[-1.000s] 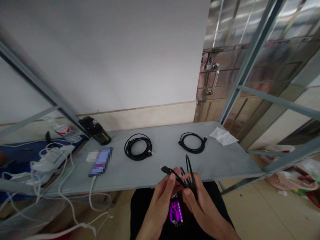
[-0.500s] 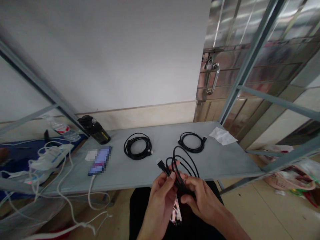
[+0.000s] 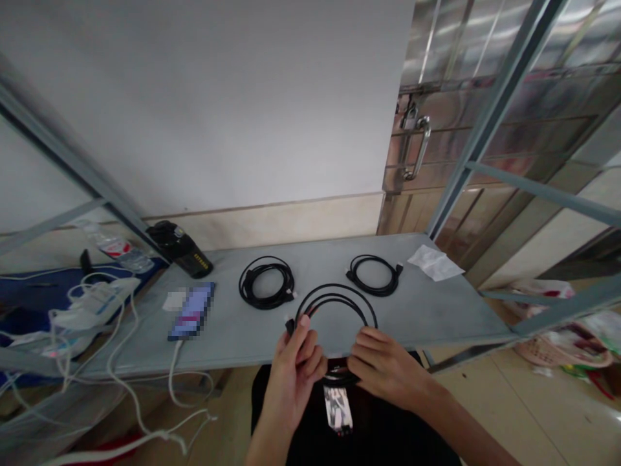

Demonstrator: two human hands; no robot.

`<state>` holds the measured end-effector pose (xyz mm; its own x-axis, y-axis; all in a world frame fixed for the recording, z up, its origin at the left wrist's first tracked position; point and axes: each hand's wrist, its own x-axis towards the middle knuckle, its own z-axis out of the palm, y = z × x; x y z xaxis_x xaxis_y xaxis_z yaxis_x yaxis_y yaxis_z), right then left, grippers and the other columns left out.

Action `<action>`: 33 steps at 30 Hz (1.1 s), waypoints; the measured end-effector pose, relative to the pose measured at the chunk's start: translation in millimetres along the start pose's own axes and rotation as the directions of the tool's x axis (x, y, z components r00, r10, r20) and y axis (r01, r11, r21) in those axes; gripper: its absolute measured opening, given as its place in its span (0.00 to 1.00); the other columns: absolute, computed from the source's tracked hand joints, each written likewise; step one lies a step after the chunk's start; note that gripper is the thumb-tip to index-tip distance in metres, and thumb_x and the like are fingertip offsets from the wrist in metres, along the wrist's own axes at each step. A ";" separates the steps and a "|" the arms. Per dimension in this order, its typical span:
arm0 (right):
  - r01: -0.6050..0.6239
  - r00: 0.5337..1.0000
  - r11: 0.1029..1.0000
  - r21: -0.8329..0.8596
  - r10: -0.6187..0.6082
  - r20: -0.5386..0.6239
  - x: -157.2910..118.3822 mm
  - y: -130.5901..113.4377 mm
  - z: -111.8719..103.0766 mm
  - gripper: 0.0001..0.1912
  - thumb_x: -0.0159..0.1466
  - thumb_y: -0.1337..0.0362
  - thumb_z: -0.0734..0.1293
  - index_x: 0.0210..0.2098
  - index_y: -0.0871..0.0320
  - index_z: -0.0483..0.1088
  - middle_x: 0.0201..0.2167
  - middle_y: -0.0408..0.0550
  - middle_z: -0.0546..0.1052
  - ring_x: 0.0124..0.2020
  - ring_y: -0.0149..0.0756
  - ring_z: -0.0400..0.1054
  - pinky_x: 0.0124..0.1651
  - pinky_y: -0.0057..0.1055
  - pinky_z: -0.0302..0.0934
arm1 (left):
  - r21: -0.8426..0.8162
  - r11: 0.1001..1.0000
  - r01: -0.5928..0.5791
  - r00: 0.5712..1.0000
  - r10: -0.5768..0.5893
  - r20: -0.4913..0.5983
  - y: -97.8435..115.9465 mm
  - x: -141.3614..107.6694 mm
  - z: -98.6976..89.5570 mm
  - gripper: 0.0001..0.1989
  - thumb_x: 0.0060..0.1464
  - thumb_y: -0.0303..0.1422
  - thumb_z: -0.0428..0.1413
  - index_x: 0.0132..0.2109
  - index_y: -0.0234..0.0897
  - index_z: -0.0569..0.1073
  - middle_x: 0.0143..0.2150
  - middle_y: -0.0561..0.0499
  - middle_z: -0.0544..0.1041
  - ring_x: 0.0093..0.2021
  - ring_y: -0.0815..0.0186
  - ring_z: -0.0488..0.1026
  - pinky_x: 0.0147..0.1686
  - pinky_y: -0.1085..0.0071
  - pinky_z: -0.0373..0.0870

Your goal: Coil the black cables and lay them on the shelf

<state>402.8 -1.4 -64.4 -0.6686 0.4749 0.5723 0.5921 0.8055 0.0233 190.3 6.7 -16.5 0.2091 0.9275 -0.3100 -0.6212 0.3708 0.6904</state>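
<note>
No text or label can be read.

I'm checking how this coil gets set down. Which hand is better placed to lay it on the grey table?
Probably the right hand: it grips the black cable coil at its bundled base, carrying the loops. The left hand only pinches the loose plug end.

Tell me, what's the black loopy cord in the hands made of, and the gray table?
The black cord looks like rubbery plastic: matte, bending into smooth loops between the left hand and right hand. The gray table seems to be painted metal: flat, thin-edged, evenly dull.
</note>
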 end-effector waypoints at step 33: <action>-0.633 0.772 0.771 -0.076 0.635 0.017 -67.6 129.2 68.7 0.26 0.77 0.46 0.69 0.65 0.57 0.71 0.59 0.63 0.78 0.61 0.61 0.72 0.67 0.60 0.68 | 0.481 0.860 -0.171 0.838 0.383 -0.388 89.0 145.7 -144.7 0.15 0.60 0.42 0.69 0.39 0.36 0.77 0.27 0.47 0.84 0.25 0.57 0.84 0.33 0.62 0.85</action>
<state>493.5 94.9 -156.3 -0.1478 0.8846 0.4424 0.9135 0.2935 -0.2818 56.3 167.8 -94.8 -0.3556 0.9009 -0.2491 -0.2071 0.1840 0.9609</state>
